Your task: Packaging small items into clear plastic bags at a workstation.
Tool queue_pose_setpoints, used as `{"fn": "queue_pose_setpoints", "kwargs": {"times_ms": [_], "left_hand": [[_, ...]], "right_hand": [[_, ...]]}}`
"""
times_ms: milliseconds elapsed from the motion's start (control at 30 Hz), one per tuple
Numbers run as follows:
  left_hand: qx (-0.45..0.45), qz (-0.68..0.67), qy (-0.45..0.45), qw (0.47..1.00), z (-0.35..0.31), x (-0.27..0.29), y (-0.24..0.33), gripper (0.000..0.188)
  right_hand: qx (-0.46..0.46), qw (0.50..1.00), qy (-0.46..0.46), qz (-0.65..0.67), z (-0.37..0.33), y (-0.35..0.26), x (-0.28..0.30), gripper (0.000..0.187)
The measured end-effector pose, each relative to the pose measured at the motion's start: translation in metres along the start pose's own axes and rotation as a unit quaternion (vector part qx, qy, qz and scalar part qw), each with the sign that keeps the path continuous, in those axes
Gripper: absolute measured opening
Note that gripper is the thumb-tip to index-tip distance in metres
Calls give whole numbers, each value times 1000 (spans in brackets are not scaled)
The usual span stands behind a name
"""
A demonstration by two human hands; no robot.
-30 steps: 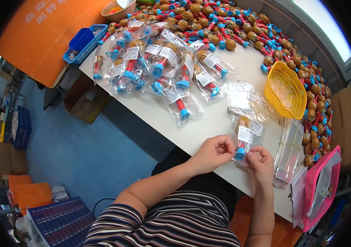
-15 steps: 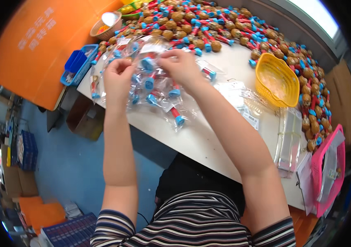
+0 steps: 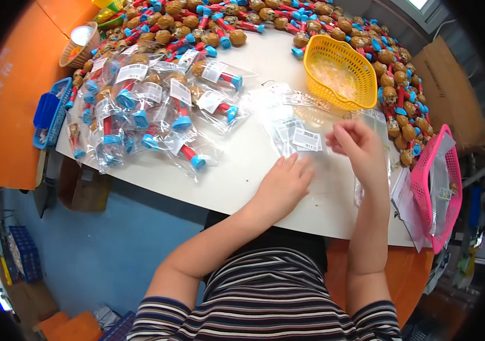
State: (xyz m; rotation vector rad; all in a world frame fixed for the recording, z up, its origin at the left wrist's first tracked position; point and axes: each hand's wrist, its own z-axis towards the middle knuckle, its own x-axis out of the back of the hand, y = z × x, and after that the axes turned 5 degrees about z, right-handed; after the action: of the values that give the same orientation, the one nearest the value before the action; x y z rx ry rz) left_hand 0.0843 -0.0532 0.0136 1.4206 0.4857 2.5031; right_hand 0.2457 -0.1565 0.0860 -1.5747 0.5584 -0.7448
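My left hand (image 3: 285,184) is low over the white table, fingers stretched out and slightly blurred, just below a printed white label (image 3: 307,138). My right hand (image 3: 359,150) hovers to the right of the label with its fingers curled toward the thumb; whether anything thin is between them I cannot make out. Clear plastic bags (image 3: 361,193) lie beneath and beside the right hand. To the left rests a pile of bagged toys (image 3: 181,122), red sticks with blue ends and brown round heads, each bag with a white label; neither hand touches it.
Loose toys (image 3: 165,21) heap along the far and right edges. A yellow basket (image 3: 370,94) stands behind my right hand. A pink basket (image 3: 418,165) is at the right edge, a blue basket (image 3: 60,111) at the left. An orange panel (image 3: 3,113) rises at far left.
Both hands have left the bagged toys and moved right and nearer, to the labels and clear bags. The view has turned right. The bagged toys now lie uncovered by hands.
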Motion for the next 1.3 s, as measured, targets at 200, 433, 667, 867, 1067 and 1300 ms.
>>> {"fn": "queue_pose_setpoints", "kwargs": {"times_ms": [200, 433, 667, 867, 1067, 1300], "left_hand": [[117, -8, -21, 993, -3, -13, -2, 9], [141, -86, 45, 985, -1, 5, 31, 12], [133, -116, 79, 981, -6, 18, 19, 26], [130, -88, 75, 985, -7, 10, 23, 33], [117, -6, 106, 987, -15, 7, 15, 27], [89, 11, 75, 993, -21, 5, -1, 22]], "right_hand": [[-176, 984, -23, 1, -54, 24, 34, 26], [-171, 973, -91, 125, -46, 52, -3, 29], [-208, 961, -90, 159, -26, 58, -8, 22], [-159, 968, -129, 147, -21, 58, -21, 23], [-79, 982, -161, 53, -12, 53, -21, 24], [131, 956, -97, -242, 91, -24, -51, 22]]}}
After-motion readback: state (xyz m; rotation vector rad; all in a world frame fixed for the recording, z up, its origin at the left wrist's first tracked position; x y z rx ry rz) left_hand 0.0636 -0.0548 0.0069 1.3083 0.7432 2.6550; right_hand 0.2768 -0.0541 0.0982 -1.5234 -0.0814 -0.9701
